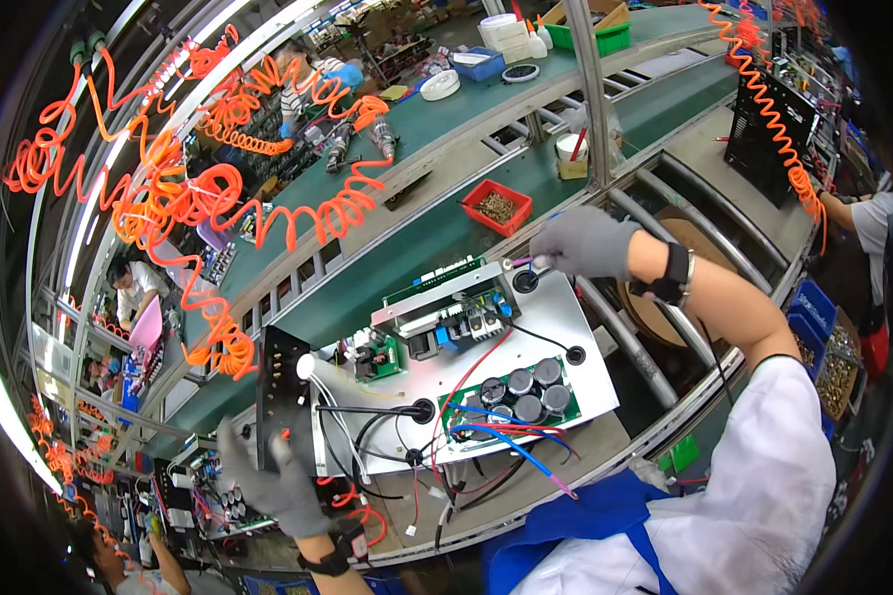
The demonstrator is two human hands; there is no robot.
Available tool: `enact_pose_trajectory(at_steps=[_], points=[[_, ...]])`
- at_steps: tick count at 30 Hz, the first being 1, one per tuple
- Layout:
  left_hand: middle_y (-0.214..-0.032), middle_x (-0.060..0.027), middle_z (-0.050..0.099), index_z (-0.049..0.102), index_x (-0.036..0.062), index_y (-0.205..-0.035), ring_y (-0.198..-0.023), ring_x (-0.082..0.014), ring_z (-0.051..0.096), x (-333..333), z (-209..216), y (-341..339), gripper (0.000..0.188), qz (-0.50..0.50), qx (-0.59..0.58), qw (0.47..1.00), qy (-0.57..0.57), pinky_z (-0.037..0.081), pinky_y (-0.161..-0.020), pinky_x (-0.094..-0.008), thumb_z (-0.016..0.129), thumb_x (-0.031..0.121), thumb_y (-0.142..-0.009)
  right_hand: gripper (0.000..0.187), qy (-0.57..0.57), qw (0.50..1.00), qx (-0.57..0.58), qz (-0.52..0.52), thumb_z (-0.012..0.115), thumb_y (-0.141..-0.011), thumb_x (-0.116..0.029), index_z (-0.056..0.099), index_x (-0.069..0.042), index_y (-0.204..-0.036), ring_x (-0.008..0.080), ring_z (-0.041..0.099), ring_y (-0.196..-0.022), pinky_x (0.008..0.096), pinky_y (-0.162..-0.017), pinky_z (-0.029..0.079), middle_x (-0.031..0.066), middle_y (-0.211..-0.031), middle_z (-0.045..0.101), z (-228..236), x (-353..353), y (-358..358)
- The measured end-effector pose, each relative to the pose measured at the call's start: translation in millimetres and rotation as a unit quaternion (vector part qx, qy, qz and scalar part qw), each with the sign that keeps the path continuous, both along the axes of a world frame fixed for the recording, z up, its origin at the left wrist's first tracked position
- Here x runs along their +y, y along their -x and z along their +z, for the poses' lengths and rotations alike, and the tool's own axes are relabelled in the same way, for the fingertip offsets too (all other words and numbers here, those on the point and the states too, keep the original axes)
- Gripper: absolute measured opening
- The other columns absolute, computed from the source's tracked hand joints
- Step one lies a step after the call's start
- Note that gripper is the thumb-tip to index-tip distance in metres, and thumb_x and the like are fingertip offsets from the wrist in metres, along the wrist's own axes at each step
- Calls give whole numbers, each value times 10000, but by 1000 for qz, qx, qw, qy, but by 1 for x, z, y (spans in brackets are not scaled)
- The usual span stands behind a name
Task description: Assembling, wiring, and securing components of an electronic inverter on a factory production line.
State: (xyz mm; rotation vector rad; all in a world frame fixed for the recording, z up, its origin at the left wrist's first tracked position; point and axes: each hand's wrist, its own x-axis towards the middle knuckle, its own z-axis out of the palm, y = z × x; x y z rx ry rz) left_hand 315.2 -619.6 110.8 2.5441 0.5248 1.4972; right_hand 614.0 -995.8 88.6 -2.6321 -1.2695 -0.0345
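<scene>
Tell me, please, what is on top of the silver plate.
The plate carries circuit boards, one with round capacitors, and wires. Its surface beneath the boards is covered.

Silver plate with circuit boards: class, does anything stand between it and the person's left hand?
Yes: the black panel at the left end of the silver plate stands between that plate and the left hand.

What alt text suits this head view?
A grey-gloved left hand is at a black rectangular panel, the grey-gloved right hand at the far corner of a silver metal chassis with green circuit boards; orange coiled hoses hang beyond.
</scene>
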Motion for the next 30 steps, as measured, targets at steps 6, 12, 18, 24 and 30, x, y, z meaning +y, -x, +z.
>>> enact_pose_trajectory(at_steps=[6,12,18,24,30], points=[[-1176,-126,677,613,29,-1256,-912,-243,681,-82,16,-126,424,-313,161,925,146,552,-790,-345,710,105,-851,221,-38,997,51,-53,596,-945,-314,715,-138,-1011,320,679,-888,454,-791,527,101,-885,700,-20,10,-4],[-980,-175,714,647,46,-1172,-815,-267,707,-126,14,-208,324,-332,298,894,47,538,-743,-371,625,235,-910,215,-129,989,65,18,578,-939,-269,711,-105,-982,332,672,-913,467,-808,522,125,-926,697,-15,35,-10],[-1004,-135,723,684,118,-1081,-968,-336,680,-129,22,-238,250,-322,395,858,67,522,-842,-428,639,263,-882,386,-228,948,224,8,548,-869,-57,518,-48,-1254,312,683,-940,395,-824,539,191,-1085,678,-15,52,-14],[-988,-130,728,707,96,-1045,-943,-303,694,-122,36,-242,236,-305,456,833,67,535,-845,-392,695,191,-829,383,-271,900,341,9,528,-858,-18,512,-13,-1241,184,667,-802,315,-714,563,118,-992,638,-14,47,-13],[-1000,-166,717,699,74,-1033,-952,-339,691,-127,41,-234,221,-319,469,824,3,542,-837,-411,681,152,-827,311,-298,849,437,-10,532,-892,-38,540,-3,-1201,118,639,-721,263,-628,554,79,-920,619,-8,48,-9]])
